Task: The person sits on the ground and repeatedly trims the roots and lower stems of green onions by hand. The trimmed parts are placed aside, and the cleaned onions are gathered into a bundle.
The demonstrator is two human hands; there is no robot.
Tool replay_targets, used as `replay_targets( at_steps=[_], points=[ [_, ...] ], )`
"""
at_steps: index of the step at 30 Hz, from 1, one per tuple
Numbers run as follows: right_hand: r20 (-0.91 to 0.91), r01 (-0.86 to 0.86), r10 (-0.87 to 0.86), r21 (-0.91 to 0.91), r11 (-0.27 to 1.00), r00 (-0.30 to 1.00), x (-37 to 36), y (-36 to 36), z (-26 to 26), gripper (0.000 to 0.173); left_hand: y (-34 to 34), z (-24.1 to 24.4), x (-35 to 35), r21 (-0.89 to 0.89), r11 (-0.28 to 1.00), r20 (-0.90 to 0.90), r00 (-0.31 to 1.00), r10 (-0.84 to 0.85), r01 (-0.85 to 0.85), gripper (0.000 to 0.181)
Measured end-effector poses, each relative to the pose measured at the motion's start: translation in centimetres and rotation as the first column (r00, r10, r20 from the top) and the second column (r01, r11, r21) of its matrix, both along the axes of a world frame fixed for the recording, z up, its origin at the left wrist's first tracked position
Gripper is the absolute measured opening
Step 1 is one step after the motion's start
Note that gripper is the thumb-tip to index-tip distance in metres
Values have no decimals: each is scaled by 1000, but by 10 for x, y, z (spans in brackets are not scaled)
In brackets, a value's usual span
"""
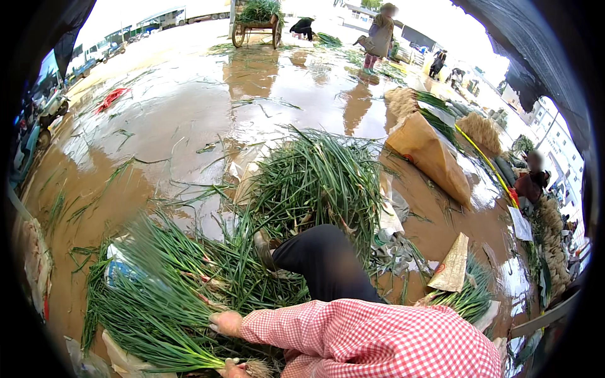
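Observation:
My left hand [235, 369], at the bottom edge, is closed on the pale root end of a bunch of green onions [189, 354], whose long leaves fan out to the left. Just above it, my right hand [227, 323] reaches in from the right with curled fingers, beside the reddish stalk bases of the pile of green onions [156, 302]; whether it grips any is not clear. Some leaves at the pile's upper left are blurred. In front of me lies a tall heap of green leaves [321, 175], close to my bent knee and shoe.
Wet, muddy ground [156, 113] with puddles spreads ahead. At the right are a brown sack [430, 156], another onion bunch [472, 288] under a paper piece [451, 267], and a seated person [531, 182]. A loaded cart [257, 23] and several people are farther off.

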State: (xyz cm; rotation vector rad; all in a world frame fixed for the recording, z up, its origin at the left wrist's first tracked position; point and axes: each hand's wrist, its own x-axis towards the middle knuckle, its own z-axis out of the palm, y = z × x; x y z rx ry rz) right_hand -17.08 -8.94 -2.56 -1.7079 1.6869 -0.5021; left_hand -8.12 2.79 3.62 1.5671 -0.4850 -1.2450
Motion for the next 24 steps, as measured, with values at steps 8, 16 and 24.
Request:
replay_targets(
  at_steps=[8,16,24],
  points=[
    [416,56,-315,526,848,853,30,29,-40,29,3,-9,-11,-31,998,-59,997,-50,48,27],
    [673,26,-728,732,681,127,21,-25,-78,29,-16,-42,31,-43,992,-722,690,49,-116,23],
    [720,-373,-182,538,756,670,-6,-7,43,53,-15,-5,63,-133,899,-834,537,126,-417,18]
  ],
)
